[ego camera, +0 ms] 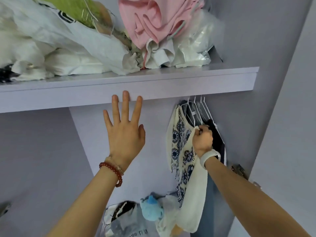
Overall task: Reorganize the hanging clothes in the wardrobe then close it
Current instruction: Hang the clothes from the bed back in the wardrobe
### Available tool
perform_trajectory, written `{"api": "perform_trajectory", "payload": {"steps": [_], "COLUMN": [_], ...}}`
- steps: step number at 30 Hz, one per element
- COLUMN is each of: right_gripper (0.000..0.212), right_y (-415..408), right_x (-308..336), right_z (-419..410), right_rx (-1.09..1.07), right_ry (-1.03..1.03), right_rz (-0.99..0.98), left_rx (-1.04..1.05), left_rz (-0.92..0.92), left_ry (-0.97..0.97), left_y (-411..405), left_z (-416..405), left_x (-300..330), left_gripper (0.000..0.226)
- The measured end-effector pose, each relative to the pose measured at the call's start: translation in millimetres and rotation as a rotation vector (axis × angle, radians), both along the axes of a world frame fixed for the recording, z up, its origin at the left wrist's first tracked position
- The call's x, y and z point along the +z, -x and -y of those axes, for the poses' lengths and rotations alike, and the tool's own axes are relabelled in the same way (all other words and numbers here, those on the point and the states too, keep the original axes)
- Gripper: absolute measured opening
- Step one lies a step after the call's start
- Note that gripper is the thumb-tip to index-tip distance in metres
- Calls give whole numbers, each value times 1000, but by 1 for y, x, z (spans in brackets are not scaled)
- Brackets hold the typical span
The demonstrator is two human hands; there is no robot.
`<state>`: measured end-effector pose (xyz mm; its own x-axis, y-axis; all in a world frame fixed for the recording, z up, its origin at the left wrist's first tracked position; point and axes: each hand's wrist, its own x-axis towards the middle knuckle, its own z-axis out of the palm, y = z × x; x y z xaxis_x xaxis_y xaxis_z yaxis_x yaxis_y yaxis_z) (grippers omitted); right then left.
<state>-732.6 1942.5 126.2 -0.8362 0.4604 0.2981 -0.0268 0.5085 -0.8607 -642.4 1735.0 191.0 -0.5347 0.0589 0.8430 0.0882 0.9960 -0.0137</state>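
Cream knit top with navy flower print (181, 151) is pinched at its edge by the right hand (202, 139), fingers curled tight, centre right of frame among white wire hangers (196, 106). Left hand (125, 130) is spread flat, fingertips on the lilac shelf edge (171, 86) mid-frame.

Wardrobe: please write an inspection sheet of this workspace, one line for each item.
Surface: shelf loaded with heaped fabric.
Job's things: patterned garment and dark clothes on white hangers, bunched at the right.
Clutter: pink cloth, white bags, blue plush toy below.
Grippers: left hand flat, fingertips at the shelf edge; right hand grips the patterned garment.
Cables: nothing seen.
Surroundings: lilac wardrobe walls.
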Motion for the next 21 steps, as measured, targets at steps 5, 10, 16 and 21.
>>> {"api": "perform_trajectory", "payload": {"steps": [5, 10, 16, 21], "right_gripper": [43, 43, 41, 53], "right_y": [-28, -83, -198, -322], "right_x": [-20, -55, -127, -188], "right_z": [-14, -36, -54, -47], "right_rx": [160, 94, -80, -240], "right_ry": [-301, -629, -660, -454], "right_rz": [-177, -249, 9, 328], "left_rx": [-111, -251, -417, -606], "left_rz": [89, 216, 512, 814], "left_ry": [-135, -61, 41, 95], "left_y": [-6, -10, -45, -121], "left_z": [-22, -38, -58, -73], "left_x": [-37, -88, -176, -252], "left_gripper": [66, 59, 53, 63]}}
